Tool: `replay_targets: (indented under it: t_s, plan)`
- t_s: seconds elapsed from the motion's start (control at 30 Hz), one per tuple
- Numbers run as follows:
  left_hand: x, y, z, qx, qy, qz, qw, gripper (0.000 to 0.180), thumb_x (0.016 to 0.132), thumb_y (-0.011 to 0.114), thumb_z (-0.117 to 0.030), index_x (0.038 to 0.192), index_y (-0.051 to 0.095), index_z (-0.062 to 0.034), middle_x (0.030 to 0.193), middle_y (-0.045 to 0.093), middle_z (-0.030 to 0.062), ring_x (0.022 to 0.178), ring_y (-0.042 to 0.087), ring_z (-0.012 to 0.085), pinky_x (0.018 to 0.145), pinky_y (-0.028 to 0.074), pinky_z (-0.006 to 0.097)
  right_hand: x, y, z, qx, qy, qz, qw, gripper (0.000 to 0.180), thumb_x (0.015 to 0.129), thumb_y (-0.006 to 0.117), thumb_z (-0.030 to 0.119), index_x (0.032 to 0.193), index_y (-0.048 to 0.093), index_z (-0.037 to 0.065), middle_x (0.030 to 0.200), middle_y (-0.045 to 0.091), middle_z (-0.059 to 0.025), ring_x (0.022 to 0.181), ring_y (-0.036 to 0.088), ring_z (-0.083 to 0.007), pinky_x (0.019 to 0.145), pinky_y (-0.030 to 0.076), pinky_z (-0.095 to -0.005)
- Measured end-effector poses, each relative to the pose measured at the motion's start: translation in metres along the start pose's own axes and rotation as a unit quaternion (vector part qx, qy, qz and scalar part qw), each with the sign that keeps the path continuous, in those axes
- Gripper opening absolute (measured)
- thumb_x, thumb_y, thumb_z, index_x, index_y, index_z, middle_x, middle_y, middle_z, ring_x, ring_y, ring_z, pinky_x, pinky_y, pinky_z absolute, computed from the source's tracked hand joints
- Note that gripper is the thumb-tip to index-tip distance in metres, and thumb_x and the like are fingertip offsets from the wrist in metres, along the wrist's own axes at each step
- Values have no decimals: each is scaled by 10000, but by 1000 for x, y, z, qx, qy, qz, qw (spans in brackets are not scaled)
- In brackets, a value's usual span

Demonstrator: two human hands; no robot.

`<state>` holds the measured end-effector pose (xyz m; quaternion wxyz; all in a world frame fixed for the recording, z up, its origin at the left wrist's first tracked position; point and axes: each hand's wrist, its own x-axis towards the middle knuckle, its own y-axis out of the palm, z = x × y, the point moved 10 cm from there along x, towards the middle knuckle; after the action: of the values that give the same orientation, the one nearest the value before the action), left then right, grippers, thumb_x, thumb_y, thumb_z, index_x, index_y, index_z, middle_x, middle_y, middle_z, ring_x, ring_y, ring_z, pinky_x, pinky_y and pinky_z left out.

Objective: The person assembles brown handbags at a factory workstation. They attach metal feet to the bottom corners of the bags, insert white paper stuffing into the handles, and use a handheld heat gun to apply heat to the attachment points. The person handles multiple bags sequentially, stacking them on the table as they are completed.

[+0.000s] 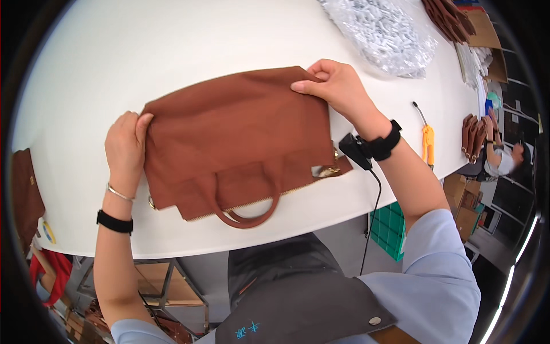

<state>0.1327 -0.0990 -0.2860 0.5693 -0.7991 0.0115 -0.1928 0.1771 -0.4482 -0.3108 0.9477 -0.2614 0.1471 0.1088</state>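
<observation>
A brown handbag [229,129] lies flat on the white table, its looped handle [274,212] and zipper toward me. At the bag's far left corner, my left hand [126,143] is closed, thumb on top and the fingers hidden behind the edge. My right hand [338,86] pinches the far right corner between thumb and fingers. Gold-coloured metal fittings [329,171] show at the right end, with a short strap beside them. The bag's underside is hidden.
A clear plastic bag of small grey-white pieces [384,34] lies at the far right. An orange-handled tool [427,143] rests near the right edge. Another brown bag [27,200] is at far left. A green crate [388,229] stands below the table. Other people work at both sides.
</observation>
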Motion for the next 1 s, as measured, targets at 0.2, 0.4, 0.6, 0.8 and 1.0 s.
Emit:
replay_targets:
  t_s: [0.2, 0.4, 0.6, 0.8, 1.0]
  plan:
    - [13, -73, -37, -29, 4, -138, 990, 175, 931, 638, -179, 918, 596, -9, 873, 599, 95, 768, 546, 270, 678, 452, 381, -63, -43, 7, -8, -143, -139, 980, 343, 802, 789, 243, 1022, 643, 25, 878, 686, -48, 848, 626, -132, 741, 496, -289]
    - [-110, -25, -222, -340, 130, 89, 927, 126, 802, 678, -22, 918, 630, -26, 891, 645, 102, 847, 632, 266, 753, 516, 373, -178, 1, 8, -244, -262, -29, 933, 317, 694, 675, 12, 1005, 616, 13, 998, 597, -109, 936, 568, -324, 822, 486, -386]
    - [-119, 63, -265, -438, -119, 86, 887, 471, 829, 690, -41, 1267, 527, 19, 1228, 550, 173, 1035, 582, 323, 862, 500, 372, -206, 16, -15, -257, -274, -69, 924, 225, 793, 637, -30, 1016, 640, -9, 1001, 617, -119, 920, 592, -294, 786, 508, -359]
    - [-116, 39, -279, -372, -58, -20, 926, 494, 783, 773, -151, 1190, 538, -1, 1261, 538, 166, 1073, 557, 369, 947, 447, 432, -229, 39, -46, 54, -5, 64, 996, 183, 964, 512, 33, 1125, 576, -25, 976, 663, -162, 809, 639, -269, 741, 507, -329]
    - [-122, 33, -282, -384, -25, -44, 922, 387, 842, 712, -151, 1154, 530, -13, 1271, 570, 180, 1097, 562, 377, 945, 438, 461, -233, 47, -27, 47, -56, 72, 995, 211, 992, 442, 26, 1173, 537, -26, 956, 662, -162, 791, 640, -232, 730, 509, -321]
